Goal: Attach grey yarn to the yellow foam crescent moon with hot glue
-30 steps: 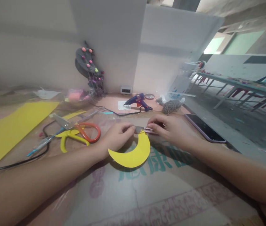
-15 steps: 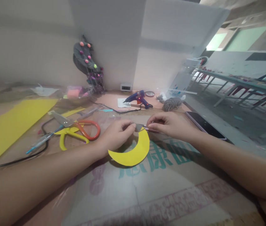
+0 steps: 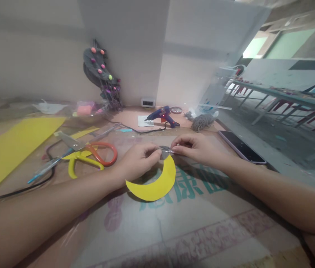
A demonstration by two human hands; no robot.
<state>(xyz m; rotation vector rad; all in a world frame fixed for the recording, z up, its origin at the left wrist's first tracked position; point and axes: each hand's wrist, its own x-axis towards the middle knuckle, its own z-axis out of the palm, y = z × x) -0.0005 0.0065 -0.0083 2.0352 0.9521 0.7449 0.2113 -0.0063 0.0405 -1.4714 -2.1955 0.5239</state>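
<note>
My left hand (image 3: 142, 160) is closed, thumb and fingers pinching the upper tip of a yellow crescent cutout (image 3: 157, 186). That tip is covered in grey, apparently wound yarn, while the rest of the crescent hangs bare and curves down to the left. Close by on the right, my right hand (image 3: 192, 147) pinches thin grey yarn (image 3: 171, 150) at the tip; its exact run between the fingers is too small to make out. Farther back lies a loose grey yarn bundle (image 3: 202, 122).
Scissors (image 3: 108, 154) with orange and yellow handles lie left, near a yellow sheet (image 3: 15, 149). A blue glue gun (image 3: 163, 114) with its cord lies behind my hands. A phone (image 3: 242, 147) lies right. Against the wall stands a grey crescent decoration (image 3: 97, 67) with small coloured balls.
The crescent has tilted and dropped slightly. A grey loop now shows between my hands at its tip, and my right fingers have shifted slightly left. The view has shifted a little.
</note>
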